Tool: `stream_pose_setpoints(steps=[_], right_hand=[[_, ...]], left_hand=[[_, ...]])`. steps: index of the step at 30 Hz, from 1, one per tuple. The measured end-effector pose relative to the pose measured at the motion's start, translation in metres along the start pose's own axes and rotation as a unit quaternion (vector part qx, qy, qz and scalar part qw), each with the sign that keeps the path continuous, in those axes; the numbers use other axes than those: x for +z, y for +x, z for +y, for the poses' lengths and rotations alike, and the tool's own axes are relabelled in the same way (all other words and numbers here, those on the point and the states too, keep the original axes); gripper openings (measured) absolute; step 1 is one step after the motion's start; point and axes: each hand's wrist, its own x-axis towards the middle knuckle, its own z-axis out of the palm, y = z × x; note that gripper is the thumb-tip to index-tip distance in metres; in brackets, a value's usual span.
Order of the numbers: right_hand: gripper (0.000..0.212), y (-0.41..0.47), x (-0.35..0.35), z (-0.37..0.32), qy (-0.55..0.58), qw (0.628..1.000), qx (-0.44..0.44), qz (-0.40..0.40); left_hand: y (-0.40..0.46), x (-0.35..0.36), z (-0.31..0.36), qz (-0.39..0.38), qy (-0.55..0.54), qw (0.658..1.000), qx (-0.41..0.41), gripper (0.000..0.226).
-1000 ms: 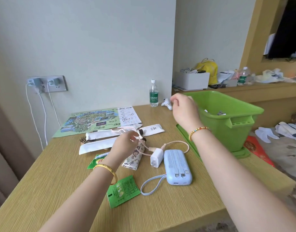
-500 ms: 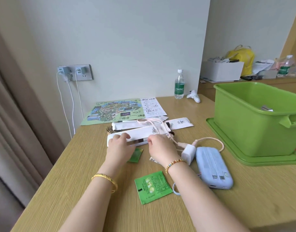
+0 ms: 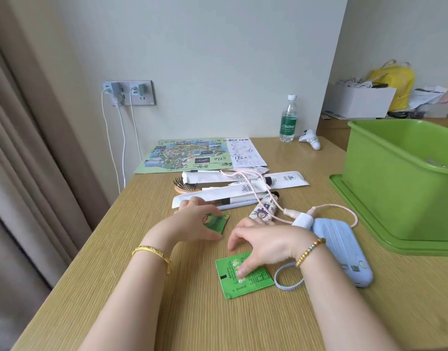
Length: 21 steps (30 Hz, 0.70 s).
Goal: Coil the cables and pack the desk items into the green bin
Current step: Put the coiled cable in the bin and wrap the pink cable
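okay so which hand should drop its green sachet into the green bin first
Probably the right hand. Its fingers press the near green sachet, and the green bin stands on that side. The left hand would have to cross over.

Bare forearms, no sleeves: gold bangle (image 3: 152,252) on the left wrist, beaded bracelet (image 3: 309,252) right, a thin ring (image 3: 193,201) at centre frame.

The clear plastic water bottle (image 3: 288,119) carries a green label reading "Cestbon". On the white sheet (image 3: 244,153) beside the green illustrated map (image 3: 187,155), handwritten "1260" is legible; other print is too small.
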Motion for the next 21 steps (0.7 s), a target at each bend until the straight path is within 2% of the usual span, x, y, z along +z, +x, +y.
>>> stream_pose_setpoints(steps=[4,9,11,13,18,21], right_hand=[[0.029,0.007,0.004,-0.006,-0.033,0.999,0.02,0.025],[0.014,0.008,0.003,-0.006,0.015,0.998,0.012,0.065],[0.036,0.005,0.003,-0.005,0.026,0.998,0.021,0.058],[0.053,0.003,0.002,-0.004,0.01,0.998,0.044,0.04],[0.056,0.007,0.004,-0.005,-0.031,0.998,0.059,0.015],[0.037,0.011,0.003,-0.005,0.034,0.998,0.037,0.037]], left_hand=[[0.004,0.005,0.001,0.053,0.014,0.998,0.017,0.052],[0.01,0.008,0.003,0.121,0.036,0.991,0.054,0.038],[0.011,0.007,0.002,0.179,0.022,0.982,0.057,0.028],[0.01,0.005,0.003,0.238,-0.012,0.97,0.042,0.021],[0.011,0.0,0.004,0.313,-0.148,0.938,-0.005,0.021],[0.012,-0.002,0.006,0.33,-0.247,0.911,-0.017,0.025]])
